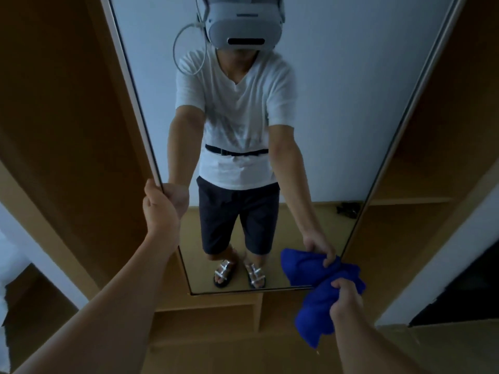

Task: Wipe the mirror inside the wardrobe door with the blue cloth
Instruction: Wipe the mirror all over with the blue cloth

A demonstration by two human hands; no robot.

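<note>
The left hand (159, 209) grips the left edge of the mirror (337, 103) on the wardrobe door (67, 117). The right hand (347, 300) clutches the bunched blue cloth (316, 306) against the mirror's lower right corner.

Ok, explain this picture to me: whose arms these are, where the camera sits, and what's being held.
There is one picture, taken by a camera worn on a person's head, looking down. The arms are that person's own. The tall mirror on the wooden wardrobe door reflects them standing in a headset. The left hand grips the mirror's left edge. The right hand holds a bunched blue cloth near the mirror's lower right corner.
</note>
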